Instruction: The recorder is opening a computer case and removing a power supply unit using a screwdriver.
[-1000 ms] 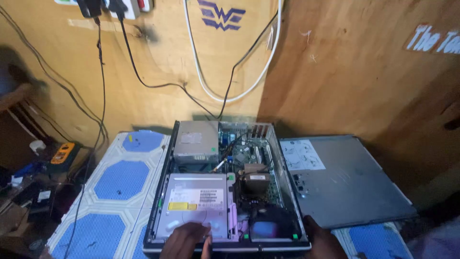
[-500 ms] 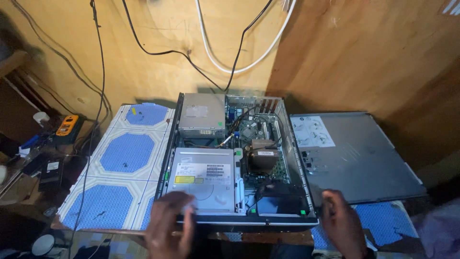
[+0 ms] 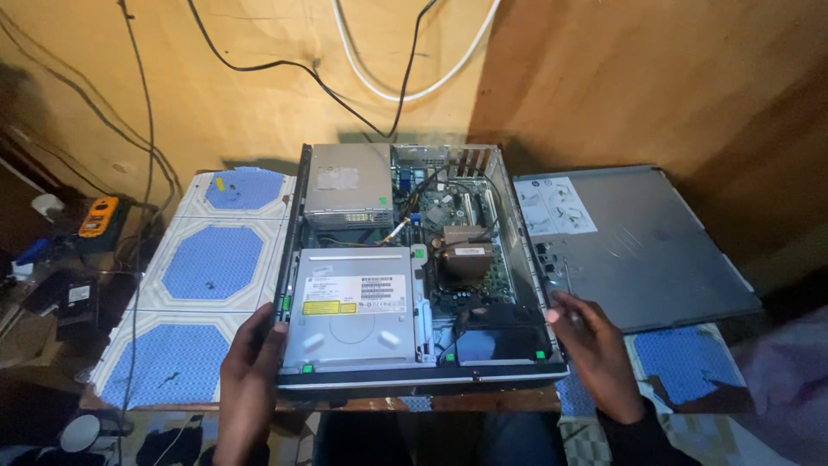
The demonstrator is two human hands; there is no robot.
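An open desktop computer case (image 3: 293, 224) lies flat on the table in front of me. Inside it I see a silver optical drive (image 3: 354, 306) at the near left, a grey power supply (image 3: 349, 185) at the far left, and a green motherboard with a heatsink (image 3: 466, 255) on the right. My left hand (image 3: 250, 371) grips the case's near left edge beside the optical drive. My right hand (image 3: 595, 349) rests against the case's near right edge, fingers curled on its rim.
The case's grey side panel (image 3: 638, 246) lies flat to the right. The table (image 3: 207, 263) has a blue and white octagon pattern. Black and white cables (image 3: 388, 82) hang on the wooden wall behind. An orange device (image 3: 97, 216) and clutter sit at the left.
Both hands have moved outward from the case's front to its left and right sides. The view has tilted down, showing more of the near edge.
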